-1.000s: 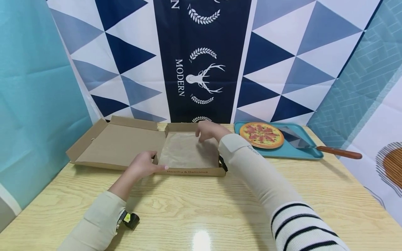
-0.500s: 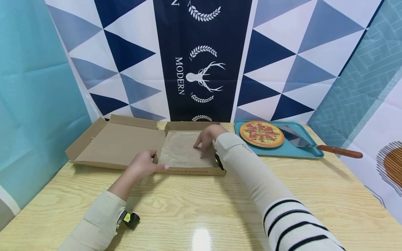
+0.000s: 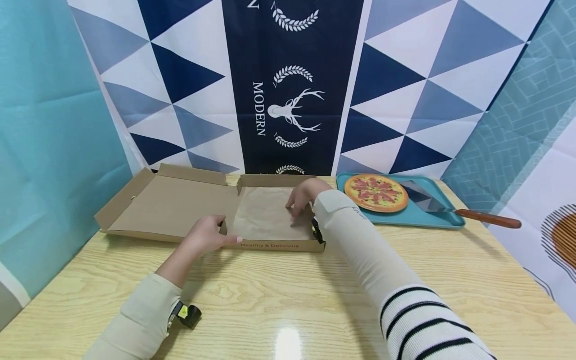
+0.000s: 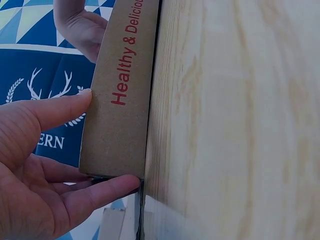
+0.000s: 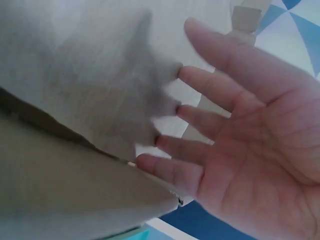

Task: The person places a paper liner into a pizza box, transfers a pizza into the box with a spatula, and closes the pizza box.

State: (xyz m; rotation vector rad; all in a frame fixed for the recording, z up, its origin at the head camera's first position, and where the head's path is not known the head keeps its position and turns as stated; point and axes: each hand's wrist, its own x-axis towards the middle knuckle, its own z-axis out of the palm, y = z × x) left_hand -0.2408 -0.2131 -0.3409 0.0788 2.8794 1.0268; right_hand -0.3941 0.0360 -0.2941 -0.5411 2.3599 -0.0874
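An open cardboard pizza box (image 3: 281,247), its front printed in red, lies on the table. My left hand (image 3: 208,237) holds its front left corner, thumb at the top edge of the front wall and fingers around the side, as the left wrist view shows. Inside the box is a sheet of brown paper (image 3: 258,215). My right hand (image 3: 305,196) reaches into the right half of the box from above. In the right wrist view its spread fingers (image 5: 210,90) have their tips at the paper, beside a box wall (image 5: 85,180).
The box lid (image 3: 180,207) lies folded back to the left. A blue tray (image 3: 387,220) at the back right carries a pizza (image 3: 376,193) and a pizza server (image 3: 450,210) whose wooden handle juts past the rim. A patterned cloth (image 3: 288,100) hangs behind.
The right hand has come down from the back of the box toward its right front area, fingers now over the paper. My left hand stays at the corner.
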